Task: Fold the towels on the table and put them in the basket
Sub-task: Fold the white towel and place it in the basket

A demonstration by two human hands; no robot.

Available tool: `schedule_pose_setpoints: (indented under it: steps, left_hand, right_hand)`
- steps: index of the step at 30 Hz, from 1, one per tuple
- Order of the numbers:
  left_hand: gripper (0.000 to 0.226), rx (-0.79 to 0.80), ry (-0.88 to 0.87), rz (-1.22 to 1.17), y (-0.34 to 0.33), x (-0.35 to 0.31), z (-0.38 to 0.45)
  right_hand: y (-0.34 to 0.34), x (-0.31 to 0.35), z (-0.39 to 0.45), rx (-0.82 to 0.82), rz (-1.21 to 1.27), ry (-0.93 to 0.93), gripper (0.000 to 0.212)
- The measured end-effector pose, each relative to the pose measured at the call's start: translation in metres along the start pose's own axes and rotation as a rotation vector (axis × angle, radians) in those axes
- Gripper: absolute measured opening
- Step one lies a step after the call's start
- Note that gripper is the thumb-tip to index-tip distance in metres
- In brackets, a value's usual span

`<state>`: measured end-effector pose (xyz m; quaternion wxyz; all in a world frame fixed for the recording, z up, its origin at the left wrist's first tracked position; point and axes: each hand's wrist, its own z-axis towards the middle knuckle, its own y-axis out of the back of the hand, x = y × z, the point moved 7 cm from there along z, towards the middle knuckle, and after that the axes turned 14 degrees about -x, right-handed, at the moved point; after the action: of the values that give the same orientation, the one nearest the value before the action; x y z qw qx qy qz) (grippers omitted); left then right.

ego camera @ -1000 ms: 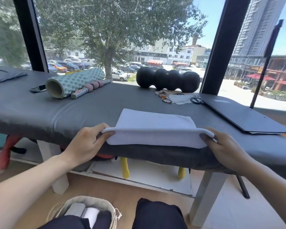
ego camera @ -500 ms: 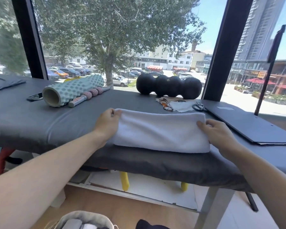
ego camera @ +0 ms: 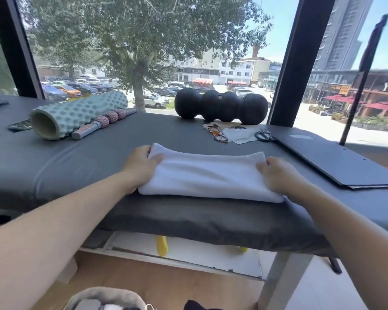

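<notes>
Towel lay folded into a long band on the near part of the grey padded table, long axis running left-right across the view, parallel to the table's near edge. One hand at each short end, so neither was closer: left hand on the left end, right hand on the right end.

Grip state: left thumb lay on top of the towel near the far left corner, remaining fingers wrapped around the end — grasping the towel. Right fingers curled over the far right corner, also grasping the towel. How deep the fingers went under the cloth couldn't be told.

The relation that matters, as I judged it: next fold likely brings one short end over to the other along the long axis, so either hand could lead. The basket sat on the floor, below the table edge and left of centre, nearer the left arm. It already had folded cloth in it, only its rim and top in frame.

Towel look: plain white terry, thick, several layers stacked, edges fairly even, slight sag in the middle of the far edge, near edge rounded where folded. Soft and limp; layers could slide apart if lifted from one end only.
</notes>
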<state>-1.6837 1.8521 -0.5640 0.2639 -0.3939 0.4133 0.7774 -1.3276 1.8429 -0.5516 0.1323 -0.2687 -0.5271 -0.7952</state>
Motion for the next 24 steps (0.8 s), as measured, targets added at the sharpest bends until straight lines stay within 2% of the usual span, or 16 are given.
schedule_pose_setpoints:
  steps: [4, 9, 12, 15, 17, 19, 22, 24]
  left_hand:
    - [0.029, 0.010, -0.022, 0.166, -0.009, 0.001, 0.007]
    - [0.020, 0.038, -0.086, 0.424, -0.012, -0.004, 0.010]
    - [0.035, 0.044, -0.132, 0.611, -0.012, -0.007, 0.010]
    - [0.057, 0.078, -0.135, 0.769, -0.014, -0.003, 0.012]
    - [0.060, 0.146, -0.068, 0.697, -0.016, 0.002, 0.015]
    - [0.052, 0.211, 0.033, 0.556, -0.016, 0.005, 0.019]
    - [0.053, 0.303, 0.149, 0.382, -0.015, 0.007, 0.020]
    - [0.044, 0.340, 0.175, 0.259, -0.015, 0.006, 0.020]
  right_hand:
    - [-0.007, 0.000, 0.003, 0.047, -0.225, 0.045, 0.027]
    - [-0.013, -0.005, 0.006, 0.063, -0.375, 0.062, 0.025]
    - [-0.008, -0.002, 0.002, 0.033, -0.481, 0.048, 0.023]
    - [-0.001, 0.000, 0.000, -0.021, -0.561, 0.048, 0.043]
    - [0.000, 0.002, 0.002, 0.007, -0.528, 0.025, 0.056]
    - [-0.003, 0.004, 0.007, 0.108, -0.439, -0.026, 0.062]
    - [-0.001, 0.007, 0.012, 0.221, -0.287, -0.129, 0.058]
    - [-0.002, 0.009, 0.018, 0.293, -0.166, -0.129, 0.048]
